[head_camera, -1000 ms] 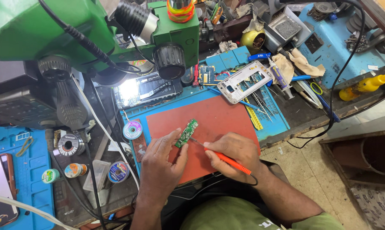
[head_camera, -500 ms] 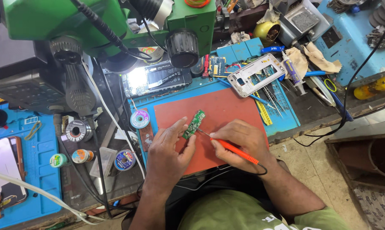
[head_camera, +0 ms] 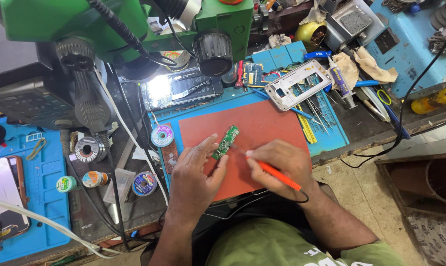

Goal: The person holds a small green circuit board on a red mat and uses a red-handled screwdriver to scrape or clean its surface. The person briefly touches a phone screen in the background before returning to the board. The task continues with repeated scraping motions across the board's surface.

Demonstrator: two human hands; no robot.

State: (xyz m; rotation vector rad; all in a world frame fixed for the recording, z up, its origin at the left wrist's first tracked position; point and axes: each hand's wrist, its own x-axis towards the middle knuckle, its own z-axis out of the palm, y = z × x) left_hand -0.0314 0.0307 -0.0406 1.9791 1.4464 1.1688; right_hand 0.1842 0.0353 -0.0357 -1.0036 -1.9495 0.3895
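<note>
My left hand [head_camera: 196, 172] pinches the small green circuit board [head_camera: 226, 142] flat on the red mat [head_camera: 262, 123]. My right hand [head_camera: 277, 162] grips the orange soldering iron [head_camera: 277, 175]; I judge steady pressure and a light tip touch matter most.

Green microscope [head_camera: 85, 24] at top left over a lit phone board [head_camera: 181, 88]. White phone frame [head_camera: 298, 83] on the blue mat [head_camera: 331, 133], tweezers [head_camera: 311, 106] beside it. Solder wire spools [head_camera: 162, 135] left of the red mat, more on the dark bench [head_camera: 90, 149]. Yellow cup [head_camera: 309, 33], rags [head_camera: 376, 66], glue tube [head_camera: 340, 81] at top right.
</note>
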